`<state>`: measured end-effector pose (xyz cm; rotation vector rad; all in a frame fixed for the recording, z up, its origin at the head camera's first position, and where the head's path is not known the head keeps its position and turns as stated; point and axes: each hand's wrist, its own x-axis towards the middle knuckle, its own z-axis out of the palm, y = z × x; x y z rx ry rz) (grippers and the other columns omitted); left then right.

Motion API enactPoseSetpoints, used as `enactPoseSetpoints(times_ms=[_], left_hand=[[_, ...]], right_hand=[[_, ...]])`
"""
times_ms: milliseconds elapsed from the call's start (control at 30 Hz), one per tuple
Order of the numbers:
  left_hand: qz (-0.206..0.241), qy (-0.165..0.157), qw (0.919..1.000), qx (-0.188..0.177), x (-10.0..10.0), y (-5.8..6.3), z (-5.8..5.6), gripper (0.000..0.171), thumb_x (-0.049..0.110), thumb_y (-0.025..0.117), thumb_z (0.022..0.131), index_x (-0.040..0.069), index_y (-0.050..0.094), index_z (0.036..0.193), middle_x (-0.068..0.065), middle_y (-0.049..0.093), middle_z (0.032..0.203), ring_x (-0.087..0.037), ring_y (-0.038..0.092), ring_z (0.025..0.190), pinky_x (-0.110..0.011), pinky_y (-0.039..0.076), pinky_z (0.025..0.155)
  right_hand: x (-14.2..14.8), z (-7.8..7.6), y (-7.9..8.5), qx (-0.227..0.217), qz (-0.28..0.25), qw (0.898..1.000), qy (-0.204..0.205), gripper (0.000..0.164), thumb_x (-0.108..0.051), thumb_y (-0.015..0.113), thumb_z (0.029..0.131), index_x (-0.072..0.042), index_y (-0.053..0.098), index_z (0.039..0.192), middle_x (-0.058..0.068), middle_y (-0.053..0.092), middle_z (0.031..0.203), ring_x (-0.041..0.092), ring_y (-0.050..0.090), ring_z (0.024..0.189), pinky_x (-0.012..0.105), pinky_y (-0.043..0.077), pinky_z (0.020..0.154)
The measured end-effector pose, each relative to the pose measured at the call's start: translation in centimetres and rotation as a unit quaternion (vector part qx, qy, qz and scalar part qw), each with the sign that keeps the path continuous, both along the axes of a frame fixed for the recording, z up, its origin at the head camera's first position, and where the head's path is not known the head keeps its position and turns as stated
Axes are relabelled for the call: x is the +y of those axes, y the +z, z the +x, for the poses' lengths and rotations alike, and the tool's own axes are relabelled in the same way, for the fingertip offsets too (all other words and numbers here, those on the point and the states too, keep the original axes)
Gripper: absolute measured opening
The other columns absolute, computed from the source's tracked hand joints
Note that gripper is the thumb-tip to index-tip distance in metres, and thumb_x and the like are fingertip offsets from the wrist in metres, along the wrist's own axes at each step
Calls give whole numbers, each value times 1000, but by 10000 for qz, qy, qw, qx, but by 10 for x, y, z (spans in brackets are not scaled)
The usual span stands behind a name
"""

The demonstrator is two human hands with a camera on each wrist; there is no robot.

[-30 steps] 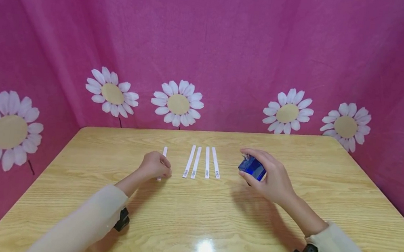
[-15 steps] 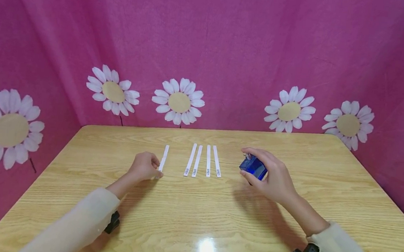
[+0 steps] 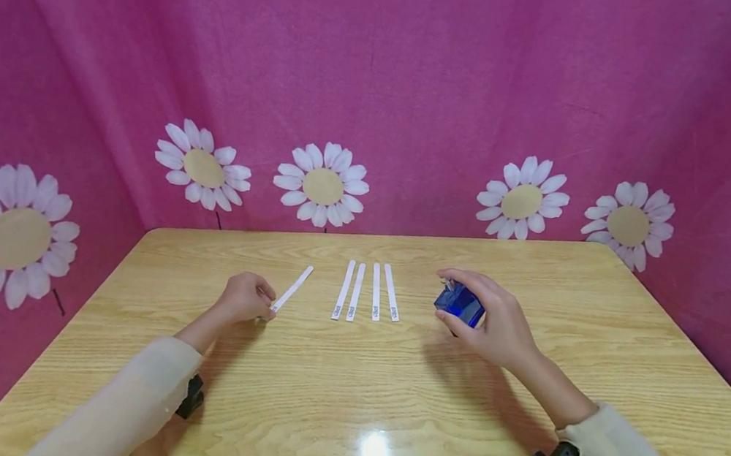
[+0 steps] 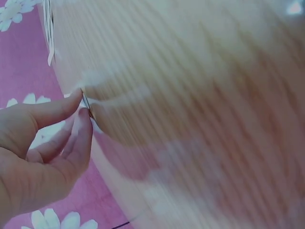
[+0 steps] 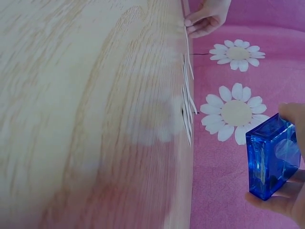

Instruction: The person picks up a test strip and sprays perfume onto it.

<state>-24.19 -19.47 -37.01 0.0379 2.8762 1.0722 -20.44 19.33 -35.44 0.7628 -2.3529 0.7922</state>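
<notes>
My left hand (image 3: 245, 299) pinches the near, printed end of a white perfume test strip (image 3: 295, 284) between thumb and fingertips, at the left of the row of strips. The strip slants away to the far right. In the left wrist view, the pinched strip (image 4: 86, 99) shows nearly edge-on. On the right, my right hand (image 3: 498, 325) grips a blue glass perfume bottle (image 3: 461, 305) with its clear nozzle end toward the upper left. The right wrist view has the bottle (image 5: 267, 160) held from its sides, raised off the table.
Several more white test strips (image 3: 376, 293) lie side by side mid-table, printed ends toward me. The wooden table (image 3: 323, 393) reaches back to a pink curtain (image 3: 417, 101) with white flowers. A light glare marks the front of the tabletop.
My left hand has moved left, drawing the near end of its strip along, so the strip now slants instead of pointing nearly straight away. The right hand and perfume bottle stay put.
</notes>
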Motion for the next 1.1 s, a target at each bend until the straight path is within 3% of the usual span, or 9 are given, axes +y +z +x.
enactPoseSetpoints(times_ms=[333,633,967,1100], left_hand=[[108,-874,9961,-85,-13,0,-9,28,-4,77,73,-11,65,98,-20,68,86,-15,62,78,-20,51,65],[-5,-1216,9920,-347,-17,7,-13,28,-7,75,75,-11,64,101,-19,67,86,-16,62,79,-21,52,65],[-328,-1786,9833,109,-17,3,-18,27,-11,74,71,-11,65,96,-19,66,82,-18,63,77,-25,55,66],[-403,-1823,9822,217,-15,3,-18,26,-12,75,69,-10,65,93,-17,65,79,-18,63,75,-25,55,66]], right_hand=[[2,1,1,-44,39,10000,-33,57,-19,80,77,-22,58,129,6,64,126,28,64,109,48,58,81],[3,2,-1,-10,-9,10000,-39,57,-18,80,77,-22,58,129,7,65,125,30,64,109,49,58,81],[5,1,-2,-57,43,10000,-29,58,-20,80,77,-22,58,130,7,64,126,28,64,110,47,58,82],[4,1,-3,-23,25,10000,6,58,-20,81,76,-22,58,129,7,64,125,28,64,109,48,58,81]])
